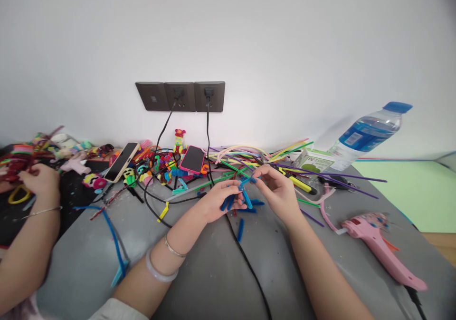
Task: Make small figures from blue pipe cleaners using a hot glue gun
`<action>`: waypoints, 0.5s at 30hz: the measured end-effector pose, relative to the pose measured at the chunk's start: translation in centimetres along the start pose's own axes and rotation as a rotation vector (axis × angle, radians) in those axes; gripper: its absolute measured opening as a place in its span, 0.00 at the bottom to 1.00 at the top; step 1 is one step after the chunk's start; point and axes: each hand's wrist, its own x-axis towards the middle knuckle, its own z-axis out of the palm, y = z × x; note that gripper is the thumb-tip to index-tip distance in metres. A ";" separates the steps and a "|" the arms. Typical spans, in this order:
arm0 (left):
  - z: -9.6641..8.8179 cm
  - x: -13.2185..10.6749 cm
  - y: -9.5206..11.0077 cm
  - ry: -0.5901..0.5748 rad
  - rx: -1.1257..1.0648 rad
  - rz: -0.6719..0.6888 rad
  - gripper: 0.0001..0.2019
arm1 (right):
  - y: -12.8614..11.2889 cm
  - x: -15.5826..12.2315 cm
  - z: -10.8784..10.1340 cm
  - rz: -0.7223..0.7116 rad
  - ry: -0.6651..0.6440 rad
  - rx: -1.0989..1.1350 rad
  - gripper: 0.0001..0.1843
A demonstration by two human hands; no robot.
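Observation:
Near the middle of the grey table, my left hand [223, 200] is closed around several short blue pipe cleaner pieces [231, 201]. My right hand [280, 191] pinches a light blue pipe cleaner [245, 183] between thumb and fingers, right beside the left fingertips. Where exactly the pieces meet is partly hidden by the fingers. More cut blue pieces lie on the table just behind the hands, and a single short blue piece [241, 229] rests below them. A long bent blue pipe cleaner [113, 229] lies left of my left forearm.
A pink glue gun [383, 251] lies at right, near a tilted-looking water bottle [370, 132] and a box [315, 160]. Colourful pipe cleaners [245, 156], two phones [123, 160] and small figures line the wall. A black cable [245, 258] crosses the table. Another person's hand [42, 184] works at far left.

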 end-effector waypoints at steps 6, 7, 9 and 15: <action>-0.1 0.2 0.0 0.033 -0.063 0.095 0.11 | -0.5 -0.2 0.4 -0.095 -0.010 -0.062 0.06; 0.0 0.2 0.0 0.042 -0.077 0.115 0.11 | -0.5 -0.2 0.5 -0.117 -0.018 -0.062 0.06; 0.0 0.1 0.1 0.059 -0.100 0.153 0.12 | -0.5 -0.2 0.6 -0.155 -0.036 -0.052 0.05; 0.3 -0.1 0.3 0.064 -0.117 0.225 0.14 | -0.4 -0.2 0.9 -0.181 -0.078 -0.018 0.03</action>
